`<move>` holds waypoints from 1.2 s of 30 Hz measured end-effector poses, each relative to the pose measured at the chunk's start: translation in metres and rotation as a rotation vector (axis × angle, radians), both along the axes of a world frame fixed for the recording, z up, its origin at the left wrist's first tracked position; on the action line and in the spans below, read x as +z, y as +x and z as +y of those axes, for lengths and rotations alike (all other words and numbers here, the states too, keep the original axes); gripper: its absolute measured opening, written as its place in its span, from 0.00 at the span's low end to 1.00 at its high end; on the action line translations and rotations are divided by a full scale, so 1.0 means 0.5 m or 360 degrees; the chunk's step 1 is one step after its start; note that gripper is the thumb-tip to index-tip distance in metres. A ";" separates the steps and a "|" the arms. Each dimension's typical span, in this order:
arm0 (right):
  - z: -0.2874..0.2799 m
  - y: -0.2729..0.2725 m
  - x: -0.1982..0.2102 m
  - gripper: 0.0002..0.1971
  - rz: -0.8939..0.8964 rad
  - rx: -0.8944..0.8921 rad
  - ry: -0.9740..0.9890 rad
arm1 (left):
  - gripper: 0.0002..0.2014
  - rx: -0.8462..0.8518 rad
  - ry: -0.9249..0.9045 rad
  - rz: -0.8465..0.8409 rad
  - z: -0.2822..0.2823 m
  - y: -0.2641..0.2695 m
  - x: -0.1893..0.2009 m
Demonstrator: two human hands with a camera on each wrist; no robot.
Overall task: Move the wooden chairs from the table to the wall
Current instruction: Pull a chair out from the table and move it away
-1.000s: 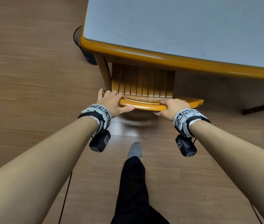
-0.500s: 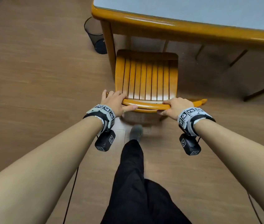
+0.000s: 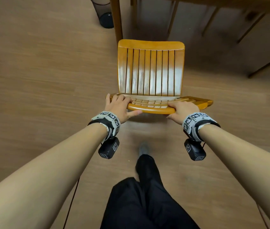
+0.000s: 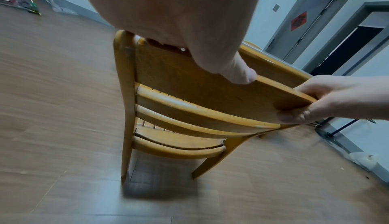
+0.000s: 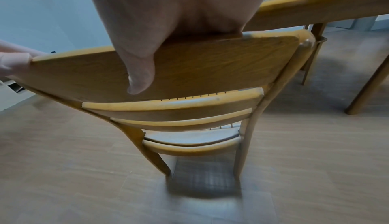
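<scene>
Wood-grain floor runs under you, your dark trouser leg at 6 o'clock. Ahead, your left hand and right hand each curl around the top rail of the wooden chair, thumbs behind. Its slatted seat sits at 12 o'clock, just short of the table; a black bin stands at 11.

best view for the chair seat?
Head view: the whole slatted seat shows from above, unobstructed. Both wrist views catch only slivers of the seat between backrest rails, from behind.
</scene>
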State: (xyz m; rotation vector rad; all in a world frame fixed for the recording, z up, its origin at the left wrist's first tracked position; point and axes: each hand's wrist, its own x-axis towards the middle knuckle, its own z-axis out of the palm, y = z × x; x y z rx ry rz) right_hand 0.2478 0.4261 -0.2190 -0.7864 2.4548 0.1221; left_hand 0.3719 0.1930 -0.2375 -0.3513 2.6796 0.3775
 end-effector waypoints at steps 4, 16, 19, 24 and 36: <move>0.062 0.108 -0.016 0.18 0.0015 0.0005 -0.0038 | 0.40 0.0000 0.0009 0.0005 0.057 0.111 -0.008; 0.284 0.458 -0.129 0.26 0.0029 0.0199 -0.0096 | 0.37 0.0055 0.0006 -0.0136 0.290 0.467 -0.067; 0.334 0.513 -0.145 0.28 0.0059 0.0262 -0.0101 | 0.36 0.0064 0.0019 -0.0145 0.345 0.534 -0.079; 0.417 0.563 -0.139 0.29 0.0063 0.0364 -0.0061 | 0.35 0.0137 0.0046 -0.0156 0.440 0.605 -0.076; 0.591 0.579 -0.095 0.27 0.0042 0.0561 -0.0064 | 0.35 0.0308 0.0053 -0.0248 0.657 0.676 -0.031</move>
